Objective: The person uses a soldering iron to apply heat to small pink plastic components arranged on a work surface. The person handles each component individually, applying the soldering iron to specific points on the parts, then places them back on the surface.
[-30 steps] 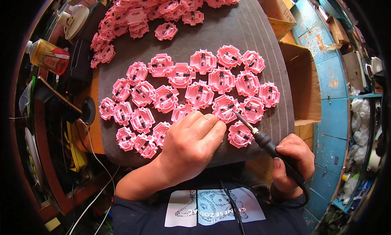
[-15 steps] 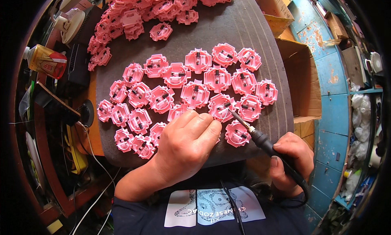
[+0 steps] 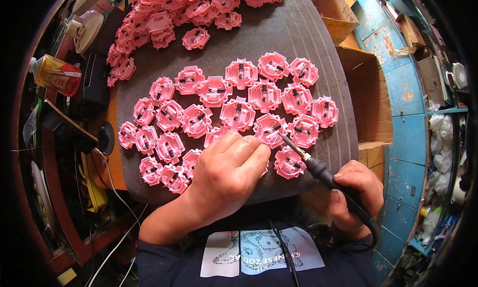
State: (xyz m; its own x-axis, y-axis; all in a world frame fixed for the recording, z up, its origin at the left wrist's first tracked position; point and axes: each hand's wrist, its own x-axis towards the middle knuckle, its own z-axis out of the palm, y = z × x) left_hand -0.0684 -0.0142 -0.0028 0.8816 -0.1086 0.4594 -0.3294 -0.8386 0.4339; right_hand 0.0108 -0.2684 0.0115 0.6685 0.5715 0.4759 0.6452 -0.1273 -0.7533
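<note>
My right hand (image 3: pixel 359 195) is wrapped round the black handle of a soldering iron (image 3: pixel 323 173). The iron's metal tip rests at or just over a pink plastic part (image 3: pixel 269 130) with a small black piece across its middle; whether they touch I cannot tell. My left hand (image 3: pixel 230 166) is closed over the near rows, its fingertips hidden beneath it, so what it pinches does not show. Several more such pink parts (image 3: pixel 237 114) lie face up in loose rows around both hands. One pink part (image 3: pixel 290 162) sits just below the iron's tip.
Pink parts (image 3: pixel 162 23) are heaped at the table's far left. The dark mat (image 3: pixel 279 31) has a curved right edge, beside cardboard boxes (image 3: pixel 368 95) and blue cabinets (image 3: pixel 406 138). At left stand a bottle of amber liquid (image 3: pixel 57 75) and a white cable (image 3: pixel 115 187).
Very little differs. The view has shifted slightly; both hands and the iron keep nearly the same place, with the tip at the same pink part.
</note>
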